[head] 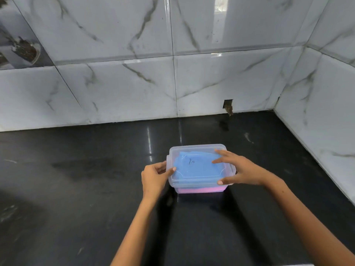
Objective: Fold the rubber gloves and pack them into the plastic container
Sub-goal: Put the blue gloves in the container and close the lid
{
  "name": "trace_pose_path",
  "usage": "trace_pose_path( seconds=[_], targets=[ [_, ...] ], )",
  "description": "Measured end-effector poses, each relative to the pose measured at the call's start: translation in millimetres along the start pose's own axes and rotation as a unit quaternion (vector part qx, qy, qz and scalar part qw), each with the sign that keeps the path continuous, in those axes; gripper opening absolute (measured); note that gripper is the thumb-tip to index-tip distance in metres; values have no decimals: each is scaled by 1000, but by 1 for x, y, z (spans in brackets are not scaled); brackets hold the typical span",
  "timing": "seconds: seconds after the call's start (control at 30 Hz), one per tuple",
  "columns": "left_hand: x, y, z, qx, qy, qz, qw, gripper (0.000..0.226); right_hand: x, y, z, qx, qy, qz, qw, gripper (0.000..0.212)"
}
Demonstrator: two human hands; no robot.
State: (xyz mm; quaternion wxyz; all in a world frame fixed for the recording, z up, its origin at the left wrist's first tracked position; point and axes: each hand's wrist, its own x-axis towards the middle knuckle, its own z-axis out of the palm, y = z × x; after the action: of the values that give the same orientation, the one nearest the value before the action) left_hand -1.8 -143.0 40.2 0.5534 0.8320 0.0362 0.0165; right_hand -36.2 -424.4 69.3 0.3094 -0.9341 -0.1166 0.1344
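plastic container (192, 186) shut, centre frame, blue glove (199, 166) over pink glove (199, 190) inside | left hand (153, 175) grips its left rim, thumb on lid (177, 151) | right hand (240, 169) presses spread fingers flat on lid | glossy black countertop (76, 189) | marble-tiled wall (115, 83) behind

Lidded container (197, 147) holds blue and pink gloves (199, 166).

Under the lid (201, 148), the folds of the blue glove (199, 167) cannot be told; the pink glove (199, 189) shows only as a strip. The lid's mark (190, 161) is unreadable. The left forearm (132, 227) and right forearm (301, 217) are cropped below.
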Motion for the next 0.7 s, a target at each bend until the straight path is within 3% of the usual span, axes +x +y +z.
trace_pose_path(
  seconds=[0.13, 0.33, 0.43, 0.57, 0.7],
  targets=[
    [-3, 1, -5, 17, 16, -25, 999, 36, -7, -3, 26, -79, 47, -26, 995, 72],
    [-20, 2, 0, 55, 63, -12, 996, 29, -12, 1, 41, -204, 78, -38, 975, 61],
    [-26, 3, 4, 53, 78, 13, 995, 25, -17, -1, 45, -226, 119, -67, 965, 54],
    [-34, 3, 10, 26, 94, 24, 995, 24, -25, -1, 51, -267, 234, -127, 926, 37],
    [-42, -3, 15, 6, 112, 17, 994, 27, -29, 1, 56, -264, 263, -137, 918, 32]
  ],
)
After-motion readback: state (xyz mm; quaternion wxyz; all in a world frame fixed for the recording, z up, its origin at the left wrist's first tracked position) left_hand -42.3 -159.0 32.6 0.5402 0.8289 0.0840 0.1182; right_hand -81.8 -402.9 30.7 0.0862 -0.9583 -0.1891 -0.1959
